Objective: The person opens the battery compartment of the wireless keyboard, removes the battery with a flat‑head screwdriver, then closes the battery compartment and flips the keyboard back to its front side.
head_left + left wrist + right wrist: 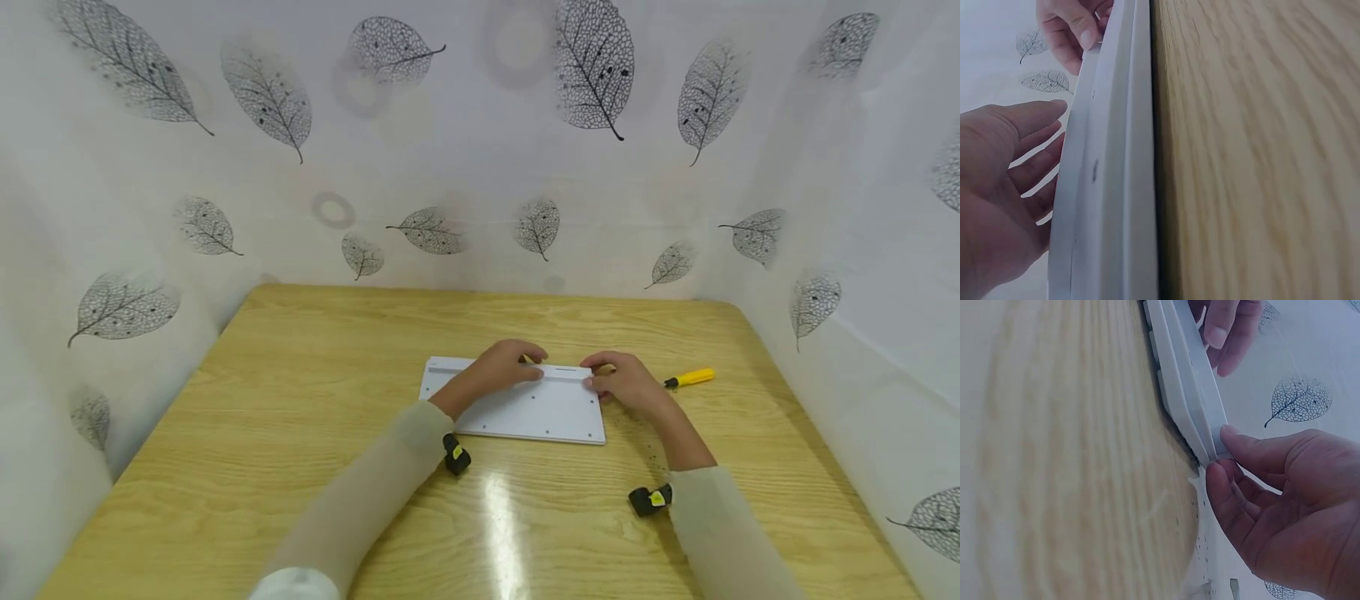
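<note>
A white keyboard (502, 417) lies upside down on the table, with small dark screw spots over its underside; key edges show beneath the keyboard (1175, 381) in the right wrist view. My right hand (626, 382) pinches its back right corner between thumb and fingers, seen closely on the right hand (1297, 500). Over the raised back strip reaches my left hand (504, 367), its thumb near the strip and its fingers past the back edge. In the left wrist view the left hand (1004, 181) has loosely extended fingers beside the keyboard (1110, 187).
To the right of the keyboard lies a screwdriver (692, 377) with a yellow handle. Dark crumbs (652, 446) are scattered on the wooden table (337, 333) by the right forearm. A leaf-printed white curtain (465, 167) encloses the table at the back and sides.
</note>
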The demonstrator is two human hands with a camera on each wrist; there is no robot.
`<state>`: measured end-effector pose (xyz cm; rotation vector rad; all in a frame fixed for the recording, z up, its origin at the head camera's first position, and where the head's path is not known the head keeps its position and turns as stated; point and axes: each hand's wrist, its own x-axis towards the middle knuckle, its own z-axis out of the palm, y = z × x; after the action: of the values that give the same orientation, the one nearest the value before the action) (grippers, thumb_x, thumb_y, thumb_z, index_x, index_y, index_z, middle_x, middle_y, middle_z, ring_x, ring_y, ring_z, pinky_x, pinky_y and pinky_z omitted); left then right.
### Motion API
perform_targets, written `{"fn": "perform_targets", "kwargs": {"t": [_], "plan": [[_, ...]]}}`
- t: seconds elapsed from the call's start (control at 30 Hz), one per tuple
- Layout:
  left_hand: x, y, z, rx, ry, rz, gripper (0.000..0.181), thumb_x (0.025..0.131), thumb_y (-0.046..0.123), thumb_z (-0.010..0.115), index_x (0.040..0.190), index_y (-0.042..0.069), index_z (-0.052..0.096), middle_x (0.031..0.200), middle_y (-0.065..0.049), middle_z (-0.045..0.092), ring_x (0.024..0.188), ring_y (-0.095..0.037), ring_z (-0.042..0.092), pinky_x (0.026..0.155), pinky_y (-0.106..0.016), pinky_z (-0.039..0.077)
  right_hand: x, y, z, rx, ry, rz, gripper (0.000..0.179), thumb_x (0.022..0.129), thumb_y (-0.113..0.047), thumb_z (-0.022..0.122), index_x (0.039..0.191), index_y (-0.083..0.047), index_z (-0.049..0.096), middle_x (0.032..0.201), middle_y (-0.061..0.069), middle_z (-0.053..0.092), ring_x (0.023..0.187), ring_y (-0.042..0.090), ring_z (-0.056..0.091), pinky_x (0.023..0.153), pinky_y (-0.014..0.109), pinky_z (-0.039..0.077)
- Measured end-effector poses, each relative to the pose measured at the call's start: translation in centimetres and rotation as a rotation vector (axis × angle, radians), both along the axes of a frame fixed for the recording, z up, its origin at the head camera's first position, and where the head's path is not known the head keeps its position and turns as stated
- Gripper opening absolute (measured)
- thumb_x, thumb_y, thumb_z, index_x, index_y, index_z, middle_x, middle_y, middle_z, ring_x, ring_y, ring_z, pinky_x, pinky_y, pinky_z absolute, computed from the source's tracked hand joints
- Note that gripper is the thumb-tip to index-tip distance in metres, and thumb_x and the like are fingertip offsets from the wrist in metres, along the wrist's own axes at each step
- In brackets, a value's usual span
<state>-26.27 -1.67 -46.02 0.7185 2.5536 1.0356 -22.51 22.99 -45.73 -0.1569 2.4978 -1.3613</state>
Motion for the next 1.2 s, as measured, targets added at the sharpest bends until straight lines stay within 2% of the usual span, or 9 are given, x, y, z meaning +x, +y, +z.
{"fn": "perform_targets", "kwargs": {"t": [0.43, 0.7, 1.0, 1.2], "plan": [[-0.4, 2.0, -0.8, 0.039, 0.013, 0.008, 0.019, 0.089, 0.028, 0.067, 0.108, 0.025, 0.070, 0.100, 0.014, 0.064, 0.094, -0.003, 0.056, 0.083, -0.026, 0.046, -0.1, 0.1, -0.1, 0.000, -0.010, 0.002, 0.031, 0.091, -0.013, 0.063, 0.121, -0.005, 0.059, 0.116, 0.018, 0.056, 0.081, 0.024, 0.062, 0.066, 0.035, 0.054], [-0.4, 2.4, -0.8, 0.009, 0.051, -0.010, 0.020, 0.089, 0.029, 0.066, 0.108, 0.028, 0.070, 0.101, 0.015, 0.064, 0.095, -0.002, 0.056, 0.083, -0.026, 0.045, -0.1, 0.1, -0.3, -0.007, -0.008, -0.001, 0.032, 0.091, -0.013, 0.063, 0.121, -0.005, 0.058, 0.116, 0.018, 0.056, 0.080, 0.024, 0.062, 0.066, 0.035, 0.055], [-0.4, 2.7, -0.7, -0.031, 0.075, -0.019, 0.020, 0.089, 0.029, 0.066, 0.109, 0.028, 0.070, 0.107, 0.015, 0.066, 0.105, -0.005, 0.056, 0.089, -0.027, 0.045, -0.1, -0.1, -0.1, -0.018, -0.014, -0.007, 0.031, 0.091, -0.013, 0.063, 0.121, -0.005, 0.059, 0.116, 0.019, 0.057, 0.079, 0.024, 0.063, 0.064, 0.035, 0.054], [-0.4, 3.1, -0.7, -0.052, 0.100, -0.007, 0.019, 0.089, 0.030, 0.067, 0.107, 0.027, 0.071, 0.100, 0.015, 0.065, 0.096, -0.003, 0.057, 0.082, -0.025, 0.046, -0.1, -0.2, 0.0, -0.017, -0.026, -0.017, 0.030, 0.091, -0.012, 0.063, 0.120, -0.005, 0.059, 0.115, 0.019, 0.057, 0.079, 0.024, 0.062, 0.064, 0.035, 0.054]]}}
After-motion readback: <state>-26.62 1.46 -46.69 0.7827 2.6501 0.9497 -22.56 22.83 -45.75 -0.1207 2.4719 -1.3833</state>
